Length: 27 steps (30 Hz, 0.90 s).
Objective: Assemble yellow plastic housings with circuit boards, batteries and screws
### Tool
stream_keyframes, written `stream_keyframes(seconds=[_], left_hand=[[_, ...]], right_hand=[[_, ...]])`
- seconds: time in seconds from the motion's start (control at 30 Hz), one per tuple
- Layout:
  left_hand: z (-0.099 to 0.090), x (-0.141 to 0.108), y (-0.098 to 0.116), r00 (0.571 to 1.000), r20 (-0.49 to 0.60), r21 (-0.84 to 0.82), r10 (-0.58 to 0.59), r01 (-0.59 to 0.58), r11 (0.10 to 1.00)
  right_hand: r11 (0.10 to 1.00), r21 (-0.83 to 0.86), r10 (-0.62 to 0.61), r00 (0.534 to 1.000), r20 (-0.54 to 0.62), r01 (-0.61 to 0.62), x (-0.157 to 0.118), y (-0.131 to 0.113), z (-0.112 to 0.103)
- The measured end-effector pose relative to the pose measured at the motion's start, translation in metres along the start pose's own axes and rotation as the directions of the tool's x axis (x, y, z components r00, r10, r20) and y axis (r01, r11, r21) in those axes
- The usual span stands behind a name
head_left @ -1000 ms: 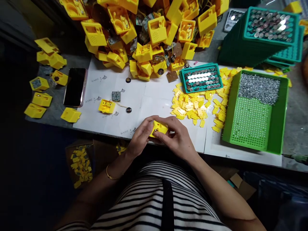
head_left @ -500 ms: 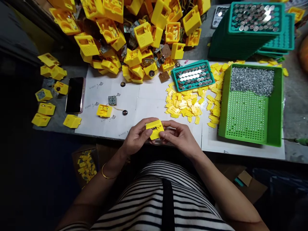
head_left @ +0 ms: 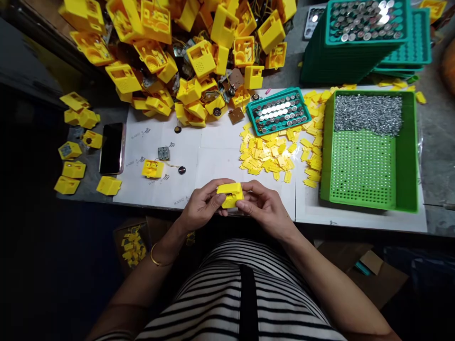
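Between both hands, just over the table's front edge, is a small yellow plastic casing (head_left: 230,195) with a recess and a patch of tiny holes. My left hand (head_left: 202,206) grips its left side, thumb on the front face. On its right side my right hand (head_left: 265,206) pinches the lower corner between thumb and fingers. Some fingertips are hidden behind the casing. Farther left on the white sheet lies an opened yellow casing (head_left: 152,169), with a grey square part (head_left: 164,153) and a small round speaker (head_left: 182,170) on wires beside it.
A large heap of yellow casings (head_left: 201,59) fills the back. Small yellow covers (head_left: 266,156) lie beside a teal tray (head_left: 279,111) of button cells. At right stand a green basket (head_left: 362,203) with metal screws and stacked teal trays (head_left: 334,61). A phone (head_left: 112,149) lies left.
The view has shifted slightly. The yellow casing has tilted a little in my hands, and both hands keep their hold on it.
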State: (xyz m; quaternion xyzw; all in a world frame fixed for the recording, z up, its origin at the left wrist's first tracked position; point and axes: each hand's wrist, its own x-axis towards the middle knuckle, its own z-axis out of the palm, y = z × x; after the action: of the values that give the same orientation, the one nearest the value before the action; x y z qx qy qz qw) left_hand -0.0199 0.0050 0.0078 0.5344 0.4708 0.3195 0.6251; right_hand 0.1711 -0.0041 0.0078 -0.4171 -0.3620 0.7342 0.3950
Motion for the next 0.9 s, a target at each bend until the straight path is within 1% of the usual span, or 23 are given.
stream_keyframes(seconds=[0.07,0.17,0.2,0.27,0.37,0.53,0.63,0.7,0.77,0.83,0.9], left_hand=[[0.001,0.001,-0.001,1.0,-0.019,-0.01,-0.001,0.0,1.0],[0.002,0.001,-0.002,0.999,-0.044,-0.038,-0.02,0.018,0.999],[0.003,0.001,-0.002,0.999,-0.048,-0.047,-0.023,0.02,0.999],[0.003,0.001,-0.003,0.998,-0.064,-0.051,-0.018,0.015,0.999],[0.005,0.002,-0.004,0.995,-0.1,-0.024,-0.025,0.023,0.999],[0.009,0.005,-0.004,0.994,-0.092,-0.064,-0.063,0.057,0.996],[0.01,0.006,-0.002,0.992,-0.098,-0.061,-0.081,0.076,0.995],[0.011,0.005,0.0,0.991,-0.099,-0.025,-0.085,0.083,0.996],[0.011,0.002,0.002,0.993,-0.097,0.013,-0.069,0.07,0.997],[0.013,0.0,0.003,0.994,-0.095,0.023,-0.048,0.05,0.998],[0.013,-0.001,0.003,0.994,-0.098,0.005,-0.045,0.046,0.999]], right_hand=[[1.0,0.025,0.017,1.0,-0.016,-0.016,0.001,0.0,0.0],[0.99,0.097,0.104,0.994,0.014,-0.105,0.003,0.002,0.0],[0.986,0.122,0.115,0.993,0.02,-0.116,0.003,0.003,-0.001],[0.985,0.143,0.091,0.996,0.008,-0.091,0.004,0.005,-0.001],[0.991,0.124,0.041,0.999,-0.012,-0.039,0.004,0.008,-0.001],[0.985,0.137,0.108,0.994,-0.014,-0.105,0.006,0.007,-0.001],[0.985,0.11,0.132,0.991,0.013,-0.133,0.005,0.005,-0.001],[0.994,0.075,0.078,0.997,0.001,-0.078,0.003,0.005,-0.002],[0.999,-0.005,-0.033,0.998,-0.044,0.033,-0.001,0.007,-0.001],[0.986,-0.109,-0.133,0.987,-0.089,0.123,-0.004,0.008,-0.001],[0.978,-0.161,-0.152,0.984,-0.092,0.135,-0.005,0.009,0.0]])
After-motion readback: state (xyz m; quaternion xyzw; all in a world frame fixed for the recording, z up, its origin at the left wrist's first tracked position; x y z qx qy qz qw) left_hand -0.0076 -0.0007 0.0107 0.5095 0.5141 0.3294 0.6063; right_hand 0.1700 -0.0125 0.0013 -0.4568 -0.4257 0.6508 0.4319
